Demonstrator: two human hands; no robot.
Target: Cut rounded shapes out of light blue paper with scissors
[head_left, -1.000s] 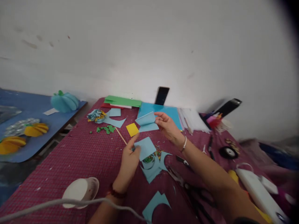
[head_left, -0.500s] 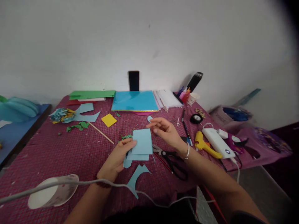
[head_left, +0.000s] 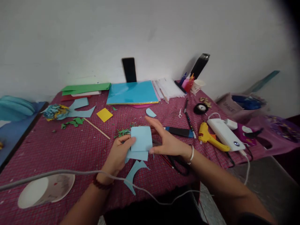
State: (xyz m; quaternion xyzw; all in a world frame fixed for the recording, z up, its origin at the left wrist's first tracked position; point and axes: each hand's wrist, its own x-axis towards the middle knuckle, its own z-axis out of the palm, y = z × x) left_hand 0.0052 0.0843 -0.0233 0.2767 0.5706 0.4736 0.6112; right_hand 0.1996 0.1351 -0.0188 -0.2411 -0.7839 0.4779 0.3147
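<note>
Light blue paper squares (head_left: 142, 139) are pinched in my left hand (head_left: 119, 153), thumb on top and fingers underneath. The squares overlap, the upper one set off from those below. My right hand (head_left: 167, 141) is at their right edge with its fingers apart; the thumb tip lies by the lower right corner, and whether it touches is unclear. Black-handled scissors (head_left: 179, 165) lie partly hidden under my right hand. Just below the squares is a curved blue paper scrap (head_left: 133, 177). Green paper shreds (head_left: 122, 132) lie behind my left hand.
A white cable (head_left: 150, 195) crosses in front of my forearms. To the right lie a yellow glue gun (head_left: 206, 137), a white power bank (head_left: 225, 134) and black tape (head_left: 201, 108). Blue sheets (head_left: 132, 92) and a phone (head_left: 129, 69) are at the back; a paper cup (head_left: 47, 190) lies front left.
My right hand has moved down to the squares' right edge, its fingers and thumb spread wider. A blue half-circle behind it is now more visible. The camera view has shifted slightly.
</note>
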